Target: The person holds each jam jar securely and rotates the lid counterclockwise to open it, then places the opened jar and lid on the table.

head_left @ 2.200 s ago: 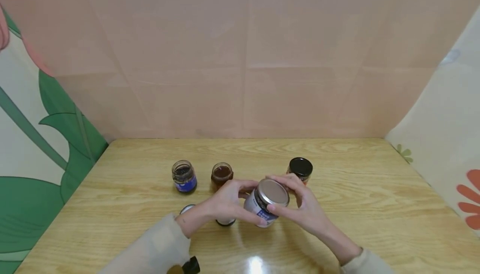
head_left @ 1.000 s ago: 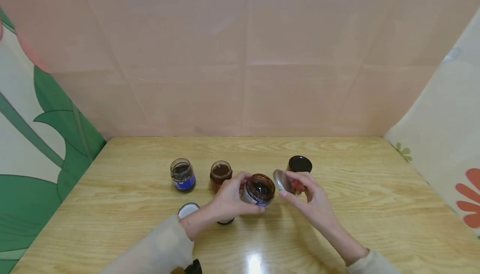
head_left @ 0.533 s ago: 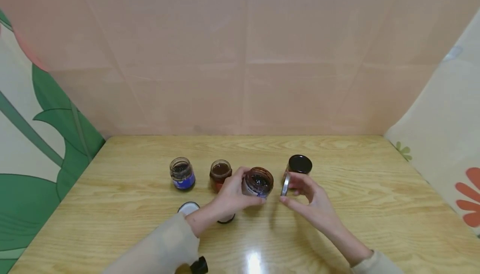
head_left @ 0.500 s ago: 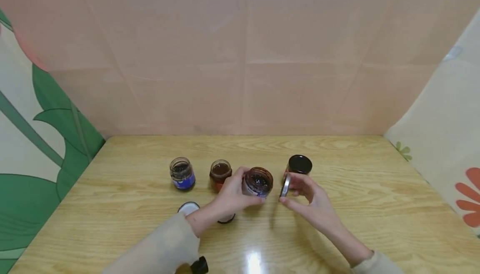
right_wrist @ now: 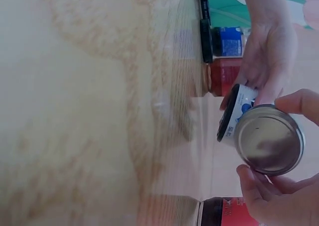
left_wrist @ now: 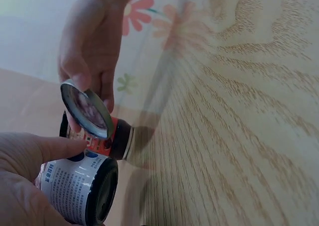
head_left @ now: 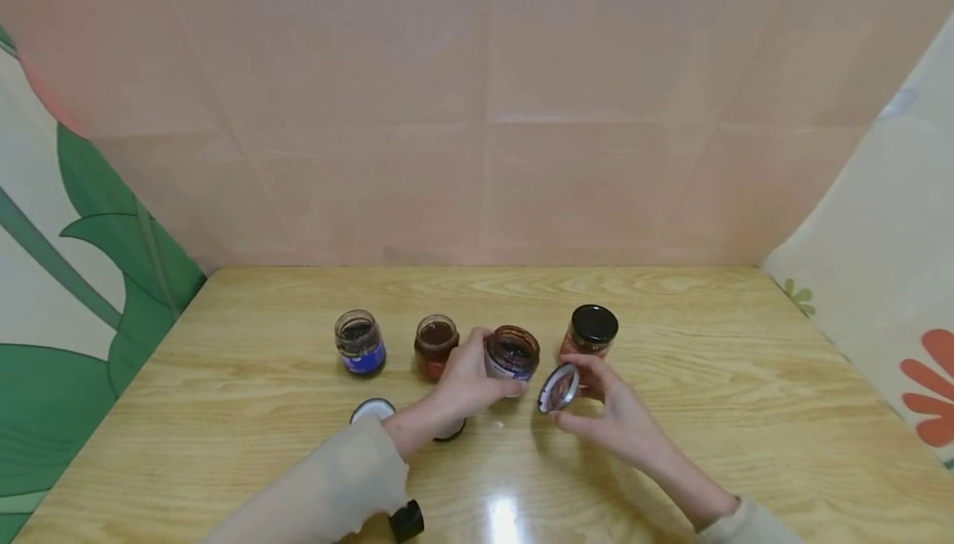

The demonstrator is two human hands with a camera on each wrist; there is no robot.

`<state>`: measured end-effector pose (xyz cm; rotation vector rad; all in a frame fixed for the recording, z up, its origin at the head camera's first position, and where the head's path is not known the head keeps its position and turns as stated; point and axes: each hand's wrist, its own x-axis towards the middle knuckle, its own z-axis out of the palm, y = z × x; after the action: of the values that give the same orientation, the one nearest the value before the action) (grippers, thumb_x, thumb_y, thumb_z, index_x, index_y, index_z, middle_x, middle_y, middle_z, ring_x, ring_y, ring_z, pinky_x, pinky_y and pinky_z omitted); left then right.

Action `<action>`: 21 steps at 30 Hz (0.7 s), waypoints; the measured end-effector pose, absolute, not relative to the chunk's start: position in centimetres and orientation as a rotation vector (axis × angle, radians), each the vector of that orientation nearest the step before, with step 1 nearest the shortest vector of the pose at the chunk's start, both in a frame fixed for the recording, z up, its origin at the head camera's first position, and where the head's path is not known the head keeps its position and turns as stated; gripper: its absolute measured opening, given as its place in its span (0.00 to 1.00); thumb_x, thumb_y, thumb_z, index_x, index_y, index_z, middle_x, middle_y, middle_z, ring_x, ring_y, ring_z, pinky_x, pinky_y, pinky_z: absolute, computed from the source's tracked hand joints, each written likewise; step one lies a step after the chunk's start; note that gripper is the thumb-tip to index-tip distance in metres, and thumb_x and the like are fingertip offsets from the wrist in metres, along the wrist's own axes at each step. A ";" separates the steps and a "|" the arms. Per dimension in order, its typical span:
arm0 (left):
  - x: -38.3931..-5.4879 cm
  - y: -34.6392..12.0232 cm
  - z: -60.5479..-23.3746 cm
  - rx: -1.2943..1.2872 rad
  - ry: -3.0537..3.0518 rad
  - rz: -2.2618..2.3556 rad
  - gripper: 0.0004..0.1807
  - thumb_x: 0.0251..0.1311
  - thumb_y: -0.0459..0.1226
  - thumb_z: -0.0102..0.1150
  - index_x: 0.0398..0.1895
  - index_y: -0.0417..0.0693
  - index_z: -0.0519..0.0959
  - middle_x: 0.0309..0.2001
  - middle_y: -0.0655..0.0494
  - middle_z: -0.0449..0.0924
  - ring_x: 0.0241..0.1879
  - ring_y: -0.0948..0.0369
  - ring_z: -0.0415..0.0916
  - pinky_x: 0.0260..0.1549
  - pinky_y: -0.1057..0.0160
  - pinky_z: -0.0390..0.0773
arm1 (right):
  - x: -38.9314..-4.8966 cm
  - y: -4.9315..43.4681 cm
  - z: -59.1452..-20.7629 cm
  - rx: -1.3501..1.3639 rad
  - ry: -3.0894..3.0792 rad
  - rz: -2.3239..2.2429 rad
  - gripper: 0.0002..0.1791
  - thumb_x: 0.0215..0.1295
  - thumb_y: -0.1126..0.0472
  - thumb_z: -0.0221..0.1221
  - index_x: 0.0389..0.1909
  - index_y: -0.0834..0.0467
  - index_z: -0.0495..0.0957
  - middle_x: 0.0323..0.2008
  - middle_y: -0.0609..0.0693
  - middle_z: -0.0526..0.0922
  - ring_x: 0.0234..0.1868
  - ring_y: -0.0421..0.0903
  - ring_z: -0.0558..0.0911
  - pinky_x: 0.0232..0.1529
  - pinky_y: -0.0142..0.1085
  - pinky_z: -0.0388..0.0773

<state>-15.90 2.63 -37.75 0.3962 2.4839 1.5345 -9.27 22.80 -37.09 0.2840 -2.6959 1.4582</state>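
Observation:
My left hand (head_left: 465, 382) grips an open glass jar (head_left: 512, 351) of dark contents, with a white and blue label. In the left wrist view its label (left_wrist: 65, 186) faces the camera and the base shows close to the tabletop. A silver metal lid (head_left: 559, 388) is pinched at its edge by the thumb and fingers of my right hand (head_left: 611, 411). The lid is off the jar, just to its right, tilted so its inside shows in the head view; the right wrist view shows its plain silver top (right_wrist: 269, 139).
Behind the right hand stands a jar with a black lid (head_left: 594, 324) and a red-orange label. Farther left are an open blue-labelled jar (head_left: 363, 349) and an open reddish-brown jar (head_left: 436, 341). Two lids, one white inside (head_left: 371, 410), lie partly under my left forearm. A black object (head_left: 406, 519) shows beside the left sleeve.
The silver lid has come off the jar. My right hand took it rightward, then lowered and turned it inside-up. The left hand moved the jar slightly away from me.

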 end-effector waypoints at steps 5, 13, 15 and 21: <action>-16.5 3.3 -37.8 0.370 2.501 1.538 0.41 0.43 0.39 0.76 0.61 0.39 0.65 0.50 0.45 0.78 0.53 0.51 0.75 0.56 0.50 0.72 | -9.3 22.8 -37.2 0.312 -2.716 1.457 0.38 0.43 0.67 0.73 0.58 0.67 0.69 0.47 0.60 0.79 0.47 0.53 0.81 0.50 0.49 0.78; -17.0 3.8 -38.5 0.339 2.523 1.554 0.41 0.42 0.37 0.76 0.60 0.37 0.65 0.49 0.42 0.79 0.52 0.49 0.76 0.57 0.49 0.72 | -9.3 22.1 -37.4 0.302 -2.819 1.498 0.40 0.42 0.64 0.74 0.58 0.69 0.68 0.51 0.64 0.78 0.47 0.56 0.82 0.50 0.48 0.79; -17.0 3.8 -38.7 0.337 2.520 1.571 0.41 0.42 0.37 0.76 0.59 0.37 0.65 0.50 0.42 0.79 0.52 0.48 0.75 0.57 0.49 0.71 | -9.3 21.9 -37.5 0.337 -2.830 1.483 0.40 0.42 0.63 0.74 0.58 0.70 0.67 0.51 0.64 0.78 0.47 0.56 0.82 0.50 0.48 0.79; -17.1 3.8 -39.0 0.342 2.529 1.587 0.39 0.42 0.36 0.76 0.58 0.37 0.66 0.49 0.42 0.79 0.52 0.49 0.75 0.57 0.49 0.71 | -9.4 21.4 -37.9 0.410 -2.831 1.455 0.39 0.42 0.64 0.73 0.57 0.72 0.68 0.48 0.62 0.80 0.46 0.55 0.83 0.48 0.43 0.80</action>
<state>-17.11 3.83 -39.05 0.3418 2.5293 1.5871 -9.44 21.43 -37.93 0.4098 -2.8313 1.4545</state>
